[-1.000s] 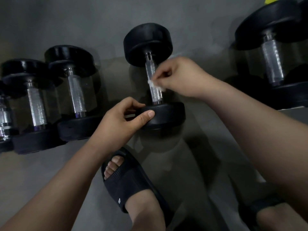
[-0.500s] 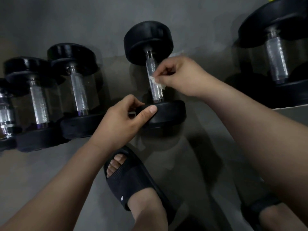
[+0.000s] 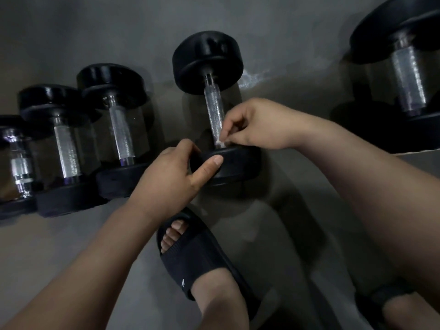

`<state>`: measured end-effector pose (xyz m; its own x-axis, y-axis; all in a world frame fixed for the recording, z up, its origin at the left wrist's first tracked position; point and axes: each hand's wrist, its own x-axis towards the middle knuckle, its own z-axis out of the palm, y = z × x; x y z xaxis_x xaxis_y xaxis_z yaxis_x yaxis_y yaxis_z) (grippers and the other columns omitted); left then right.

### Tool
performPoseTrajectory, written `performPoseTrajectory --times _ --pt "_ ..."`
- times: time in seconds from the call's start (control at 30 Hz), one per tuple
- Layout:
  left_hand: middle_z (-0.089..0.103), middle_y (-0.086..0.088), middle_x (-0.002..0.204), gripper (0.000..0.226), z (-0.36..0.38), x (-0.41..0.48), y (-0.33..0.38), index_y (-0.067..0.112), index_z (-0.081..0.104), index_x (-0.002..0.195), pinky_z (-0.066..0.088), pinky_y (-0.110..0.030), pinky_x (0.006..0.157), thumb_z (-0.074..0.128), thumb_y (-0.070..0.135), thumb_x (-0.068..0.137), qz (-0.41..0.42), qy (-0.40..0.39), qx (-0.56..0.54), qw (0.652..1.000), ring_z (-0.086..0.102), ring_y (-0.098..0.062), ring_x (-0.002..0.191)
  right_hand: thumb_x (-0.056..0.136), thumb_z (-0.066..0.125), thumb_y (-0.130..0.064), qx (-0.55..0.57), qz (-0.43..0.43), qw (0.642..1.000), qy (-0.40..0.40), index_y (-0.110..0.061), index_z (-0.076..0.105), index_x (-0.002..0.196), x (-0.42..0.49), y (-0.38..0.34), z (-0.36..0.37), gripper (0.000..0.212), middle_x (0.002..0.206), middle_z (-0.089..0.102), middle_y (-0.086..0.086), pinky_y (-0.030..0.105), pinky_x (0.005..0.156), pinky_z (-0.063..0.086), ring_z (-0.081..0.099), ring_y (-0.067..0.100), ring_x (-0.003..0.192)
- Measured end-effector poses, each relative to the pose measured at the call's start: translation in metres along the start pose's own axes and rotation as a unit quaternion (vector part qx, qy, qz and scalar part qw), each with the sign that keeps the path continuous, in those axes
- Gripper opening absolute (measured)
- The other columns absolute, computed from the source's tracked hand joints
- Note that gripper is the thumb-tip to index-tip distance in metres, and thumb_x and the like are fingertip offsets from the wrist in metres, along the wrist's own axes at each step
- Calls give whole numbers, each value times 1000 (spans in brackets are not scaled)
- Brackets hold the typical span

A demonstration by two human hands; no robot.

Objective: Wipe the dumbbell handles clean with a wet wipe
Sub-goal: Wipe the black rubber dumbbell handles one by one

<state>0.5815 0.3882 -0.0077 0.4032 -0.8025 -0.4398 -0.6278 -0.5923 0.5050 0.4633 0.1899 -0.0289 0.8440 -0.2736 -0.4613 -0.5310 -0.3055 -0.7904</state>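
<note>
On my feed, at the far left, a row of three black round-headed dumbbells (image 3: pixel 119 129) with knurled silver grips lies close together on the grey concrete floor (image 3: pixel 59 246). Just right of them I see the person's left hand (image 3: pixel 171 179) gripping the near head (image 3: pixel 238 163) of the middle dumbbell (image 3: pixel 207 63), a black rubber-headed weight with a knurled steel handle (image 3: pixel 212 108). The thumb lies flat across the head's rim and the fingers curl over its far edge.

The small white wet wipe (image 3: pixel 220 142) sits at the very bottom of that handle, where the bar meets the near head, so it is just above the left hand's grip and almost touching the rubber. The right hand (image 3: pixel 257 125) comes in from the right and pinches the wipe between thumb and curled fingertips, pressing it against the bar. Most of the wipe is hidden inside the pinch.

Below the hands, a black moulded slide sandal (image 3: pixel 200 256) on a foot carries a small white mark on its strap, too small for me to read. Further right, a second dark sandal (image 3: pixel 381 298) shows at the lower edge. At the far right lies a larger black dumbbell (image 3: pixel 409 84) with a thick knurled silver grip, well apart from the hands.
</note>
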Motion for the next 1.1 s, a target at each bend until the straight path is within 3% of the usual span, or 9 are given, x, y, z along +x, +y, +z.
performPoseTrajectory --times 0.1,0.2,0.37,0.53,0.67,0.73,0.97,1.03,1.1 --pt "60 2 90 53 -1 -2 3 25 53 111 49 -40 75 36 72 92 19 -1 5 1000 57 -16 87 81 81 -21 6 -11 998 55 -26 78 88 11 -4 0 9 76 72 -11 19 68 51 66 2 70" --pt "58 2 84 53 -3 0 2 25 52 106 48 -42 77 30 71 91 38 7 29 999 55 -20 85 83 80 -20 25 -21 992 118 -26 77 89 16 -4 2 9 82 73 -9 17 72 51 66 0 75" --pt "55 1 72 49 -3 2 -4 23 45 88 37 -40 72 22 65 96 71 17 42 996 54 -23 78 82 79 -17 16 -7 1000 21 -25 77 88 6 -3 8 10 81 73 -1 19 66 48 60 2 67" --pt "52 3 64 54 -5 2 -4 25 40 83 32 -38 75 14 70 99 79 30 70 994 53 -21 71 84 77 -21 44 -19 989 141 -25 76 89 19 -3 13 7 80 71 -8 24 74 52 63 1 71" --pt "57 -5 69 55 -3 5 -7 19 41 88 28 -37 71 17 69 97 77 34 97 992 57 -34 78 83 79 -15 31 -15 999 27 -25 77 85 11 -1 13 10 80 74 -3 28 71 52 62 4 69" --pt "57 -5 69 55 -1 4 -9 20 40 88 28 -37 67 17 69 97 72 34 86 993 57 -34 76 82 79 -15 23 -12 1000 13 -25 77 84 10 -3 13 11 79 74 -2 24 69 51 62 2 68" --pt "50 1 64 52 -3 3 -12 23 37 86 28 -37 67 15 68 98 76 29 74 994 54 -31 71 85 78 -23 91 -26 972 216 -22 77 87 41 -10 19 3 78 70 -10 19 72 52 64 0 73" --pt "51 -1 64 53 -2 4 -12 21 37 86 30 -39 66 15 68 98 76 29 69 994 54 -32 72 85 77 -26 84 -22 973 215 -23 77 88 34 -5 25 4 81 72 -9 22 75 54 67 5 77" --pt "51 -1 64 55 -2 4 -13 21 37 86 31 -39 66 13 69 98 84 35 71 993 55 -32 72 85 78 -25 83 -22 982 167 -25 77 89 21 0 28 4 82 73 -9 21 74 54 68 4 78"
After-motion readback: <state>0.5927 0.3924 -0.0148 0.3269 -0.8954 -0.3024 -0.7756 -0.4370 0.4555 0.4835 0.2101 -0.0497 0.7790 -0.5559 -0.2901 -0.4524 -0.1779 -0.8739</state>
